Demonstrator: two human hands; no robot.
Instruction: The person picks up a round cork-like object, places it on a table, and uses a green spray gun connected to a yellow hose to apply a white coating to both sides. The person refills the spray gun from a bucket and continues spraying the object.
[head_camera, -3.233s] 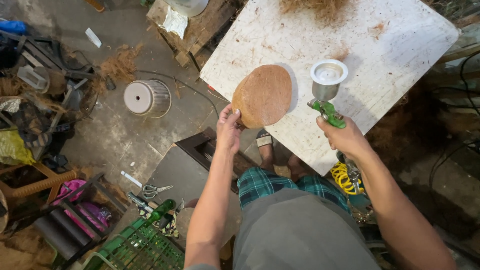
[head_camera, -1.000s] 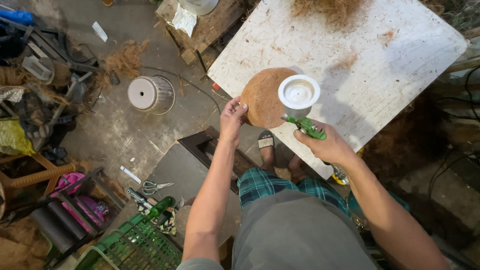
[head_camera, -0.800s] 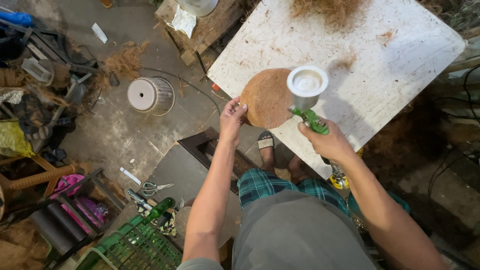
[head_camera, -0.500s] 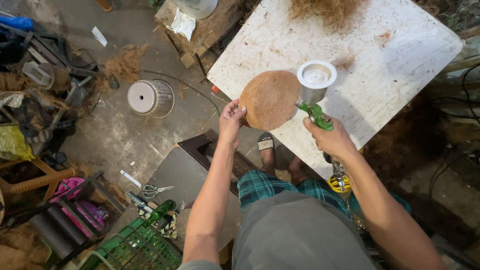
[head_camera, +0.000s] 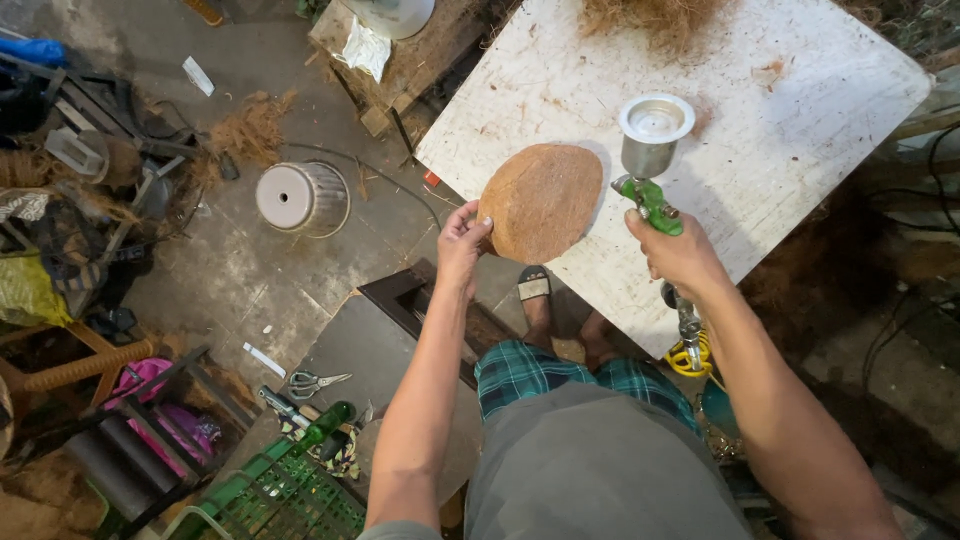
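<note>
The left hand (head_camera: 462, 238) grips the near-left edge of the brown fibre disc (head_camera: 541, 200), tilting it up off the white counter (head_camera: 800, 110), probably to face the nozzle. The right hand (head_camera: 682, 256) is clenched on the green spray gun (head_camera: 652, 200), its metal cup (head_camera: 655, 130) upright. Since half a second ago, the gun has drawn right, off the disc.
</note>
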